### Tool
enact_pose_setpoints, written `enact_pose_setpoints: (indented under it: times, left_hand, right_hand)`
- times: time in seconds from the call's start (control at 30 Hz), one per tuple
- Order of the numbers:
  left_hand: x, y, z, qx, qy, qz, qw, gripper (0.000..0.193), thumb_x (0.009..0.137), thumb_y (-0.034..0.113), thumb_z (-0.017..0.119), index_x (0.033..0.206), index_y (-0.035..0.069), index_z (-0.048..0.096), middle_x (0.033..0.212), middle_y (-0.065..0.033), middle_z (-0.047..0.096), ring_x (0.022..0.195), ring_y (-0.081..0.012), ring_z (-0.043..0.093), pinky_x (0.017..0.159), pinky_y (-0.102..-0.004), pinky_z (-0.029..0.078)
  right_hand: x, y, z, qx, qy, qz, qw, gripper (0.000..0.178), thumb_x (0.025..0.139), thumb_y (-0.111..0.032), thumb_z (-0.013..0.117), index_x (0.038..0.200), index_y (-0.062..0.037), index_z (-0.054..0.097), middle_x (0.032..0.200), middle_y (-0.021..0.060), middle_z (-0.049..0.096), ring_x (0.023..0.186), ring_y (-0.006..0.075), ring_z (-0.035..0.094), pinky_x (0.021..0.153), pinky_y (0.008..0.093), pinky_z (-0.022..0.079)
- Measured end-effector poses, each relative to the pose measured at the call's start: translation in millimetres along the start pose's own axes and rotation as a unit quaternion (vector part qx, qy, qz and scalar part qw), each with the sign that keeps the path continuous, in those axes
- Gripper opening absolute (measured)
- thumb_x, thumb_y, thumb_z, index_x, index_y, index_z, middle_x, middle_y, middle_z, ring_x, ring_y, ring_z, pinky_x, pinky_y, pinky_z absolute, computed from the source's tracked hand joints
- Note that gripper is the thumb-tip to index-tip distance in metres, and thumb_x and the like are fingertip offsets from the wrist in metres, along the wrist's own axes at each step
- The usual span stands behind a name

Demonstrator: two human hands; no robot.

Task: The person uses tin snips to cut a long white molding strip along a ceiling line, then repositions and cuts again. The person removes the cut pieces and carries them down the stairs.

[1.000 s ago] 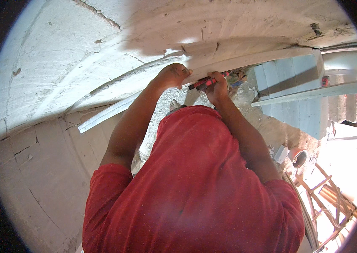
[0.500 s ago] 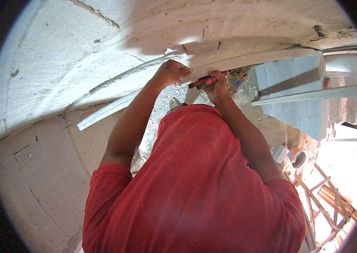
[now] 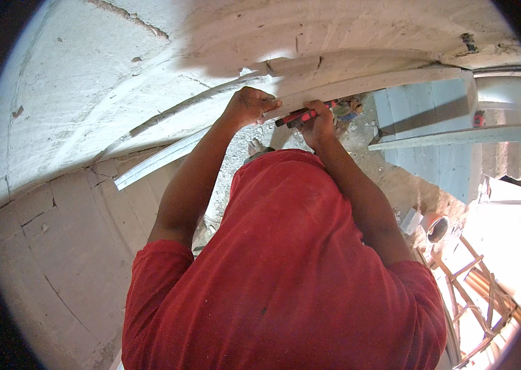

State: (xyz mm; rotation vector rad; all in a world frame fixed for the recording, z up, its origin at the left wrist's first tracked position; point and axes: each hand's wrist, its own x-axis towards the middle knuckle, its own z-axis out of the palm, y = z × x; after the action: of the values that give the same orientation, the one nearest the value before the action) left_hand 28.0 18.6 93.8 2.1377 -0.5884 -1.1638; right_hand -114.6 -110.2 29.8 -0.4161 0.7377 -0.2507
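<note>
A long pale strip [image 3: 371, 81] runs along the base of the wall, its left end jutting out past my left arm. My left hand [image 3: 250, 107] is at the strip's near edge, thumb and fingers pinched together. Whatever lies between those fingertips, if anything, is too small to make out. Just to the right, my right hand [image 3: 318, 128] is closed around a red-and-black handled tool [image 3: 307, 115], held close under the strip. The tool's working end is hidden, so its kind cannot be told.
A rough plastered wall [image 3: 118, 68] rises ahead. At the right are a pale blue plank panel [image 3: 423, 114] and a narrow board [image 3: 451, 138] across it. Beyond lie an orange pipe piece [image 3: 438, 229] and a wooden frame [image 3: 473, 277]. Rubble covers the floor [image 3: 359, 139].
The view has shifted very slightly. Both hands keep nearly the same place and grip, with the tool still in my right hand.
</note>
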Motion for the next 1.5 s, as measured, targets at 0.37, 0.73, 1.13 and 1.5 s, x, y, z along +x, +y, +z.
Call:
enact_pose_setpoints:
  times: [0.37, 0.73, 1.13, 1.5]
  left_hand:
    - [-0.6, 11.9, -8.2, 0.000, -0.008, -0.041, 0.999, 0.042, 0.086, 0.040, 0.066, 0.105, 0.003, 0.071, 0.067, -0.0138, 0.067, 0.059, -0.0188, 0.067, 0.059, -0.0309, 0.054]
    - [0.6, 11.3, -7.8, -0.056, 0.010, -0.031, 0.998, 0.043, 0.082, 0.039, 0.071, 0.102, 0.001, 0.071, 0.064, -0.0111, 0.063, 0.047, -0.0158, 0.056, 0.047, -0.0303, 0.046]
    - [1.2, 5.2, -0.7, -0.025, 0.009, -0.004, 1.000, 0.045, 0.080, 0.040, 0.073, 0.105, 0.002, 0.071, 0.067, -0.0092, 0.066, 0.048, -0.0136, 0.058, 0.048, -0.0278, 0.049]
    - [4.6, 12.6, -8.4, -0.027, 0.017, -0.058, 0.998, 0.041, 0.082, 0.038, 0.071, 0.103, 0.003, 0.072, 0.073, -0.0177, 0.068, 0.063, -0.0218, 0.069, 0.058, -0.0325, 0.058]
  right_hand:
    - [16.4, 4.2, -14.9, 0.012, -0.024, 0.019, 0.999, 0.031, 0.080, -0.018, 0.058, 0.104, 0.0008, 0.055, 0.089, 0.0164, 0.064, 0.079, 0.0324, 0.064, 0.076, 0.0464, 0.051]
    - [13.2, 1.5, -12.3, -0.008, -0.036, 0.030, 0.999, 0.022, 0.081, -0.021, 0.060, 0.095, -0.0052, 0.056, 0.086, 0.0106, 0.063, 0.080, 0.0250, 0.063, 0.075, 0.0387, 0.052]
    - [15.6, 3.4, -14.7, 0.009, -0.016, 0.029, 0.999, 0.024, 0.081, -0.019, 0.057, 0.098, -0.0026, 0.055, 0.088, 0.0127, 0.062, 0.081, 0.0273, 0.063, 0.075, 0.0413, 0.052]
    - [17.9, 1.8, -14.9, 0.012, -0.054, 0.030, 0.998, 0.024, 0.080, -0.019, 0.059, 0.096, -0.0019, 0.056, 0.087, 0.0126, 0.063, 0.082, 0.0280, 0.064, 0.078, 0.0417, 0.053]
